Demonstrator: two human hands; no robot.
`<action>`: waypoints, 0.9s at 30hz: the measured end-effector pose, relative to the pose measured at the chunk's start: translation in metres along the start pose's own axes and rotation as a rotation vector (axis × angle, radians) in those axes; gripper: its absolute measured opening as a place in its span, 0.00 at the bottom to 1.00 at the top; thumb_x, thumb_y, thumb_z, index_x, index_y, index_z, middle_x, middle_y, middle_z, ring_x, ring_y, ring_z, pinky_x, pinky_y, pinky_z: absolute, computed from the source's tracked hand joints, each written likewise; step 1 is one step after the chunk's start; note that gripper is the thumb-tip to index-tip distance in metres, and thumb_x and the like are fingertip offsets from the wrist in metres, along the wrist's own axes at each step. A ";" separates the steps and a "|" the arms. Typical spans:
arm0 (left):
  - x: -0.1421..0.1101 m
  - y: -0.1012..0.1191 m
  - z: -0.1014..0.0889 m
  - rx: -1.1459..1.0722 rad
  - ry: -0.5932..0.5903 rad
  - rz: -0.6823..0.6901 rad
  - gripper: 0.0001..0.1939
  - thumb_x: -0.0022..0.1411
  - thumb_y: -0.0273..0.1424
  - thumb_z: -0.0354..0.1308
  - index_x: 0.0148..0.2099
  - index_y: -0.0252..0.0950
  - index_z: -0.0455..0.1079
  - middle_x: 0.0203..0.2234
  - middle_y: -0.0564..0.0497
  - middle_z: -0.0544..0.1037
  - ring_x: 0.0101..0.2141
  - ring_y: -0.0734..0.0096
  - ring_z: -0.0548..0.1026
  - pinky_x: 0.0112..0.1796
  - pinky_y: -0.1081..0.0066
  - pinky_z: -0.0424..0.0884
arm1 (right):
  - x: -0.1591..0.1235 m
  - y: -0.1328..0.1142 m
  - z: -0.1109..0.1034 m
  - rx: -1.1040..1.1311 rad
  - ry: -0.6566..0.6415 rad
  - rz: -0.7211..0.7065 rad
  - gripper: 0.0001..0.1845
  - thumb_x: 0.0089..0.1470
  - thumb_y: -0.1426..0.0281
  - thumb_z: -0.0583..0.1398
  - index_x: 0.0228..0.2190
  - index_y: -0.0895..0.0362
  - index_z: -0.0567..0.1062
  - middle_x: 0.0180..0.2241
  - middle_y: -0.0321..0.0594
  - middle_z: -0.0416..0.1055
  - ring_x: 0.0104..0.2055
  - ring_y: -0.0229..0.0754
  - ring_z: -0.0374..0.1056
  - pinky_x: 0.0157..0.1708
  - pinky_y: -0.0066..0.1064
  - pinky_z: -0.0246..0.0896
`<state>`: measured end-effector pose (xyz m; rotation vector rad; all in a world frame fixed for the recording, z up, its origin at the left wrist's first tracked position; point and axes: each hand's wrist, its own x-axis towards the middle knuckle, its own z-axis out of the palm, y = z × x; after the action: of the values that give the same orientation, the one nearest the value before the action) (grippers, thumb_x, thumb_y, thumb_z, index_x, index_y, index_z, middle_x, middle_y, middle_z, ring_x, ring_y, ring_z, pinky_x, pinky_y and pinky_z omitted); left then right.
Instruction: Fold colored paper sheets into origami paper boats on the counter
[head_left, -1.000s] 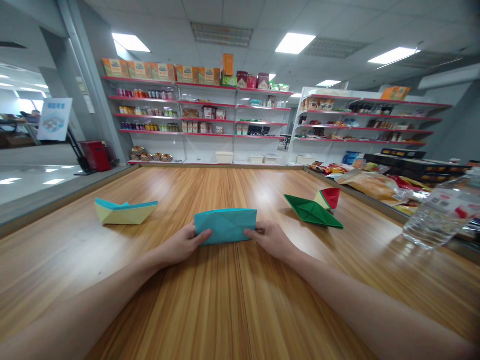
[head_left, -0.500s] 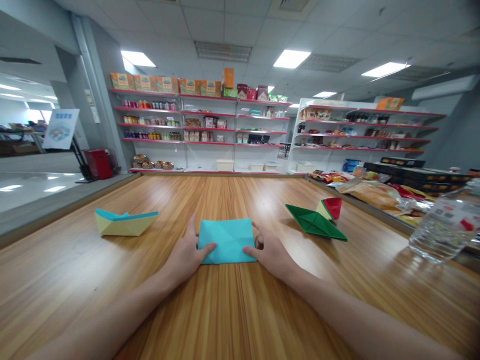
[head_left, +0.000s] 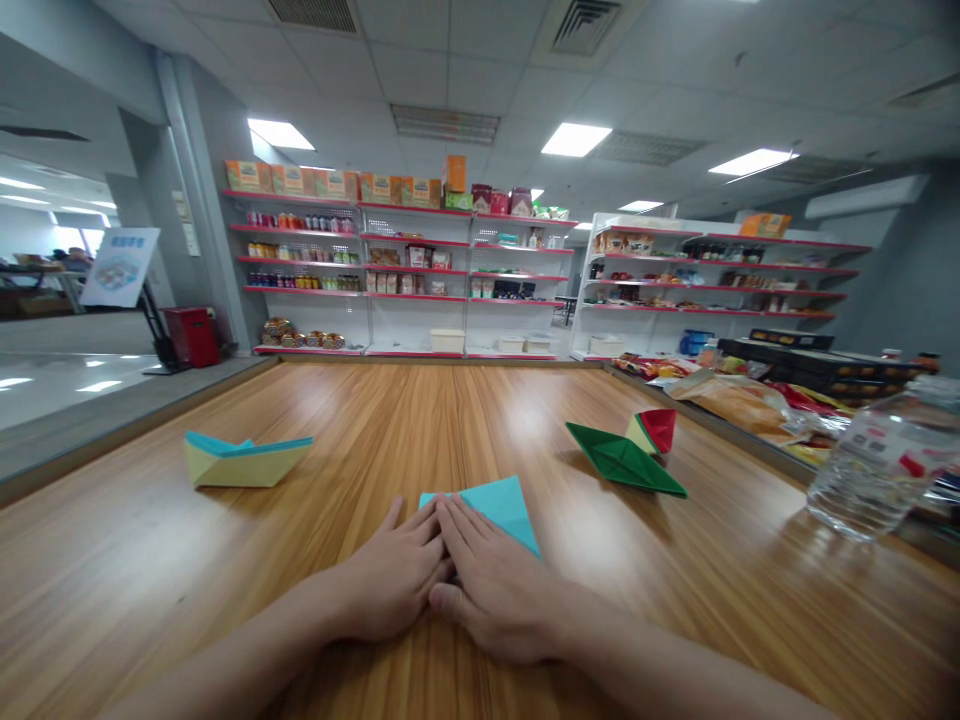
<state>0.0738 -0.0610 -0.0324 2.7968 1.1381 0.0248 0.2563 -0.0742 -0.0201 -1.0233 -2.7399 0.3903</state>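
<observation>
A folded sheet of light-blue paper (head_left: pixel 501 503) lies on the wooden table in front of me, turned at a slant. My left hand (head_left: pixel 394 572) rests on its left part, fingers stretched out and pointing forward. Beside it, my right hand (head_left: pixel 495 585) lies flat across the paper's near side, its fingertips meeting those of the left. Both hands cover much of the paper, so its near edge is hidden. To the left sits a yellow paper boat (head_left: pixel 247 465) with a blue rim. A green paper boat (head_left: pixel 626 460) is on the right, with a red-and-yellow folded paper piece (head_left: pixel 654 432) behind it.
A clear plastic bottle (head_left: pixel 870 470) stands near the right edge of the wooden table (head_left: pixel 360 420). Packaged snacks (head_left: pixel 739 400) and black boxes (head_left: pixel 795 370) lie beyond that edge. Stocked shelves (head_left: pixel 420 300) line the far wall; a red box (head_left: pixel 193 335) is at left.
The blue paper has gone from held upright at its two sides to lying slanted on the table. My hands have moved together and flattened onto it. The view has shifted slightly.
</observation>
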 end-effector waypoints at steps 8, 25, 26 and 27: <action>-0.003 0.007 -0.005 -0.073 0.009 -0.128 0.32 0.67 0.46 0.29 0.67 0.37 0.34 0.65 0.44 0.39 0.64 0.58 0.38 0.59 0.46 0.38 | 0.001 0.057 0.002 -0.122 0.059 0.261 0.41 0.60 0.50 0.40 0.61 0.69 0.50 0.64 0.55 0.42 0.66 0.52 0.37 0.63 0.45 0.34; -0.002 0.004 -0.003 -0.098 0.030 -0.119 0.31 0.67 0.48 0.28 0.67 0.41 0.33 0.65 0.48 0.38 0.64 0.57 0.38 0.59 0.45 0.39 | -0.001 0.055 0.000 -0.123 0.021 0.149 0.37 0.61 0.52 0.40 0.62 0.63 0.47 0.65 0.50 0.41 0.66 0.49 0.37 0.63 0.45 0.33; -0.002 0.004 -0.003 -0.097 0.024 -0.127 0.31 0.66 0.49 0.29 0.67 0.42 0.34 0.65 0.48 0.38 0.64 0.57 0.37 0.59 0.45 0.39 | -0.002 0.062 -0.001 -0.130 0.026 0.195 0.37 0.61 0.52 0.40 0.62 0.65 0.48 0.64 0.51 0.41 0.66 0.50 0.37 0.63 0.46 0.34; -0.003 0.004 -0.003 -0.096 0.019 -0.135 0.31 0.66 0.49 0.29 0.67 0.43 0.35 0.65 0.47 0.38 0.64 0.57 0.38 0.58 0.44 0.39 | -0.003 0.067 -0.002 -0.140 0.034 0.240 0.37 0.61 0.53 0.40 0.62 0.66 0.49 0.64 0.53 0.41 0.66 0.52 0.38 0.62 0.47 0.35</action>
<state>0.0744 -0.0650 -0.0286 2.6368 1.2912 0.0909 0.2999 -0.0268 -0.0393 -1.3872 -2.6522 0.2152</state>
